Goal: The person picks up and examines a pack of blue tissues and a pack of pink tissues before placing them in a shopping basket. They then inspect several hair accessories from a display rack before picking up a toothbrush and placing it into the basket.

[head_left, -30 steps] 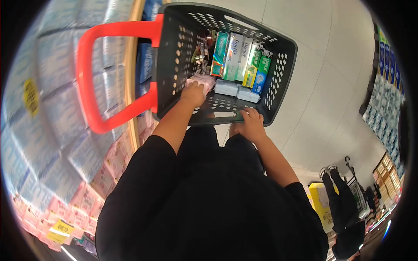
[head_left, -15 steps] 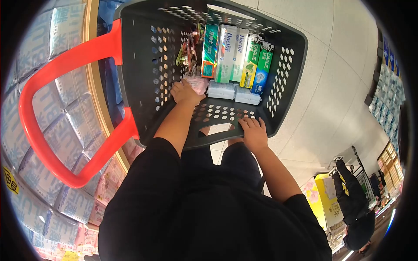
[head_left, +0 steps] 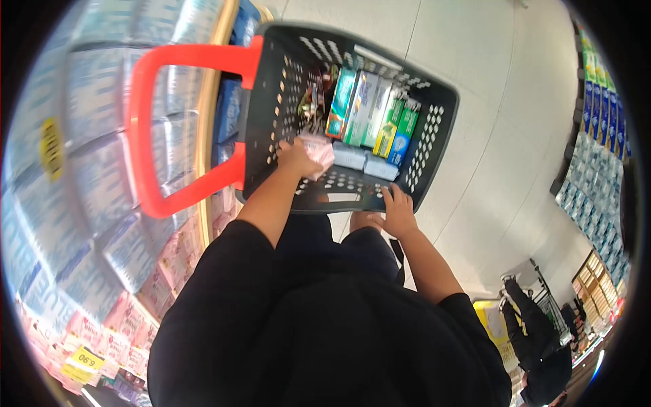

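Note:
Inside a dark grey shopping basket [head_left: 434, 146] with a red handle [head_left: 144, 129], my left hand [head_left: 298, 160] has its fingers wrapped round a pink pack [head_left: 316, 154]. Beside that pack lie two white packs [head_left: 349, 156]. Several toothpaste boxes [head_left: 366, 108], green, white, yellow and blue, stand side by side behind them, with shiny dark packets [head_left: 313, 102] to their left. My right hand [head_left: 399, 209] rests at the basket's near rim by the grip slot, its fingers apart over the edge.
Shelves on the left hold blue-white packs [head_left: 102, 136] and pink packs [head_left: 122, 325]. Pale tiled floor [head_left: 475, 149] lies beyond the basket. At the right are more stocked shelves [head_left: 597, 183], and a person in dark clothes [head_left: 532, 325] beside a cart.
The basket now appears farther right and more tilted in view. My left hand has closed round the pink pack and raised it slightly. My right hand is still at the rim.

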{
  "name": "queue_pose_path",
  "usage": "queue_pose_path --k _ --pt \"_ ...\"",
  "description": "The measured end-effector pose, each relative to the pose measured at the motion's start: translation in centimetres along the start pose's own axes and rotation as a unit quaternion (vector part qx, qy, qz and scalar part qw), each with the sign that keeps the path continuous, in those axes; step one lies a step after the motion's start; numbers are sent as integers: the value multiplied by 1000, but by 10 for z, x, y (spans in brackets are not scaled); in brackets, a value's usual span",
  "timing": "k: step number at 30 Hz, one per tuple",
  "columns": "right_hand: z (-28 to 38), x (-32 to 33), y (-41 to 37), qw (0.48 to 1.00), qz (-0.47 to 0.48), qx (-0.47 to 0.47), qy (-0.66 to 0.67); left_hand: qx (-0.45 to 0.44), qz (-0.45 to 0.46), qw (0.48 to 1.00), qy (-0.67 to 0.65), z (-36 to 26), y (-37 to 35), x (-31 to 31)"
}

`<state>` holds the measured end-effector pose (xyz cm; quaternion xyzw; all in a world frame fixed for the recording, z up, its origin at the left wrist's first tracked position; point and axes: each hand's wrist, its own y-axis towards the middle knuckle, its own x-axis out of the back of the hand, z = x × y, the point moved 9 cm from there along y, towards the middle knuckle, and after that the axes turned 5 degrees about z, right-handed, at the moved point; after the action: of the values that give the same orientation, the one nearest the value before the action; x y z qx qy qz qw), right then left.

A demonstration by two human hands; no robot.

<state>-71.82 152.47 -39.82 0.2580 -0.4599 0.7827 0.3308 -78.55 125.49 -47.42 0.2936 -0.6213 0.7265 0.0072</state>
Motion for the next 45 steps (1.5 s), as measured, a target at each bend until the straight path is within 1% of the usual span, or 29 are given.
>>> queue_pose_path --k 1,3,4,5,6,7,9,11,12,13,15,16,18,19,20,22,23,25,26,27,29,30,33,37,39,40,43,44,45 --pt "1 9 -2 999 4 3 34 -28 -23 999 5 1 -12 9" --pt "2 22 -6 995 8 12 100 -125 38 991 -29 -6 -30 9" --pt "-10 14 -4 978 33 -25 206 -171 49 982 -63 -21 -64 29" --pt "-18 1 5 939 104 -48 326 -216 63 970 -93 -38 -108 47" --pt "-15 13 -6 849 127 -151 490 -311 7 944 -112 -58 -149 67" --pt "5 33 -21 721 147 -240 633 -404 -51 905 -126 -76 -190 85" --pt "39 79 -19 593 173 -118 777 -547 -124 819 -120 -102 -265 106" --pt "71 146 -26 561 145 32 814 -607 -189 770 -51 -122 -346 127" --pt "74 167 -34 571 159 72 802 -635 -210 742 -36 -128 -372 133" --pt "82 194 -42 583 158 133 786 -616 -257 742 -60 -124 -391 140" --pt "88 238 -52 624 109 166 756 -571 -352 734 -104 -113 -421 151" --pt "87 255 -55 626 64 207 749 -561 -340 738 -160 -106 -417 150" --pt "102 297 -79 626 -18 278 728 -573 -242 698 -354 -92 -405 141" --pt "113 311 -94 651 -44 318 688 -572 -189 663 -444 -88 -400 135" --pt "123 322 -109 672 -68 357 646 -626 -105 596 -492 -93 -407 129" --pt "145 335 -137 692 -106 416 580 -637 -1 497 -589 -97 -423 118" --pt "158 341 -150 713 -136 474 498 -636 52 442 -631 -98 -431 112" --pt "185 346 -175 723 -194 579 323 -621 38 387 -680 -84 -430 116" --pt "199 346 -189 728 -220 612 217 -621 13 391 -680 -74 -431 117" --pt "201 344 -191 727 -242 611 199 -621 -10 396 -677 -65 -437 118" --pt "202 336 -198 725 -293 601 163 -613 -79 439 -652 -45 -459 116" --pt "197 330 -198 739 -334 567 147 -608 -109 460 -638 -37 -468 114" --pt "199 312 -215 719 -397 564 78 -706 -243 456 -484 -23 -500 117" --pt "216 282 -233 683 -448 568 100 -730 -334 457 -382 9 -521 104" --pt "238 269 -245 685 -436 574 102 -717 -364 486 -342 34 -530 97" --pt "251 263 -251 686 -428 580 103 -707 -382 500 -323 49 -535 94" --pt "279 230 -248 775 -242 533 239 -685 -422 535 -255 97 -547 79" --pt "285 209 -239 797 -110 463 373 -661 -406 582 -244 110 -540 72" --pt "294 195 -240 781 -57 429 451 -649 -346 589 -337 124 -529 66"
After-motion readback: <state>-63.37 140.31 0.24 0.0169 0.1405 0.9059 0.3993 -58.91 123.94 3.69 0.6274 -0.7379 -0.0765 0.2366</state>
